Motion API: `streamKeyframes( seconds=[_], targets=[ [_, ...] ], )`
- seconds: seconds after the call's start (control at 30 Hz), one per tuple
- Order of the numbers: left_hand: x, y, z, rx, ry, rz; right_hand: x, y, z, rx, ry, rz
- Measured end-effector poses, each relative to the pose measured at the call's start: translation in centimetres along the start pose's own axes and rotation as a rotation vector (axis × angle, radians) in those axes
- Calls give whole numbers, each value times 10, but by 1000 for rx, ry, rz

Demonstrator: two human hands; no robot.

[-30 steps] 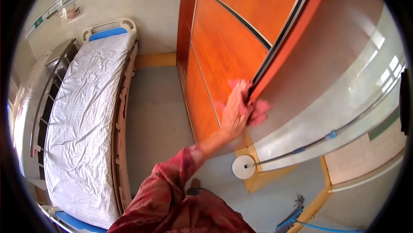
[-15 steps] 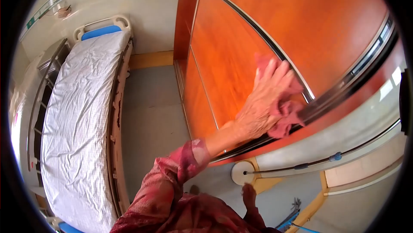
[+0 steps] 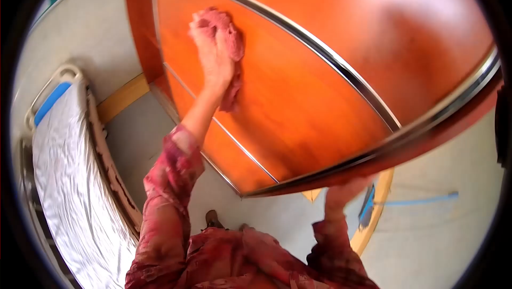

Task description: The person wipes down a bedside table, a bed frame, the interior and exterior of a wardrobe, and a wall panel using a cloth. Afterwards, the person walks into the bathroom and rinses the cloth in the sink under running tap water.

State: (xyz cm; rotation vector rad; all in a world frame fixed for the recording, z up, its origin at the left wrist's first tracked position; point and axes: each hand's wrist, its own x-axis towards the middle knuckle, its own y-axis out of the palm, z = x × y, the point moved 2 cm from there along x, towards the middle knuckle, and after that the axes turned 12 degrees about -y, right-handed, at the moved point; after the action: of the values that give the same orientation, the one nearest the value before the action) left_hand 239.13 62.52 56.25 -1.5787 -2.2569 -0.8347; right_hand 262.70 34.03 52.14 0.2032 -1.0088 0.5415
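My left hand (image 3: 213, 57) is closed on a crumpled pinkish-red cloth (image 3: 230, 38), which lies against the glossy orange-brown wardrobe door (image 3: 288, 91). One end of the cloth hangs down beside the wrist. Silver and black metal strips (image 3: 341, 67) divide the door into panels. Lower on the right, my right hand (image 3: 349, 190) is close to the wardrobe's near edge. Motion blurs it and its fingers do not show clearly, so I cannot tell whether it touches the edge.
A bed (image 3: 74, 177) with a pale, wrinkled cover stands on the left, its blue-panelled headboard (image 3: 53, 102) by the wall. Grey floor (image 3: 130, 139) runs between bed and wardrobe. At lower right, a blue stick (image 3: 416, 200) and a mop-like grey-blue head (image 3: 366, 211) are near the wall.
My left hand has carried the cloth from beside the metal strip up and left across the door panel. My right hand has risen toward the wardrobe's near edge. The view has turned.
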Motion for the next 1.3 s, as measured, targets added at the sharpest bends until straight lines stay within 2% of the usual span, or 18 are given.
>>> streamKeyframes(
  seconds=[0.03,0.07,0.1,0.17,0.23,0.43,0.67,0.77,0.83,0.9,0.97,1.0,1.03,1.07,1.17,1.23,1.3],
  targets=[
    [-15,3,-4,101,-30,52,-6,12,-2,16,-101,-63],
    [-33,12,-22,168,109,108,1,20,19,116,-152,-83],
    [-52,19,-40,233,252,149,-3,15,17,70,-59,-53],
    [-99,38,-66,302,387,281,-3,12,18,102,-33,-22],
    [-119,53,-74,399,541,255,-2,10,17,59,-113,6],
    [-120,61,-66,282,590,185,0,-3,20,192,-53,45],
    [-104,58,-48,261,504,126,2,-11,17,197,-35,91],
    [-87,56,-44,227,589,131,-3,-17,5,226,53,86],
    [-80,52,-40,184,499,149,-6,-19,-4,173,-13,85],
    [-85,48,-55,240,542,193,-4,-21,-8,120,-74,82],
    [-112,57,-57,-444,-246,484,-3,-21,-8,128,-159,41],
    [-134,69,-88,-203,114,410,-1,-22,-10,139,-169,38],
    [-152,72,-107,179,662,242,-2,-22,-10,143,-174,40],
    [-161,72,-107,450,759,272,-3,-22,-11,116,-191,33],
    [-181,86,-130,516,707,151,-3,-25,-11,83,-194,27],
    [-198,86,-137,634,839,198,-1,-23,-11,86,-197,38],
    [-216,94,-130,551,835,304,-3,-22,-13,99,-209,16]
  ],
)
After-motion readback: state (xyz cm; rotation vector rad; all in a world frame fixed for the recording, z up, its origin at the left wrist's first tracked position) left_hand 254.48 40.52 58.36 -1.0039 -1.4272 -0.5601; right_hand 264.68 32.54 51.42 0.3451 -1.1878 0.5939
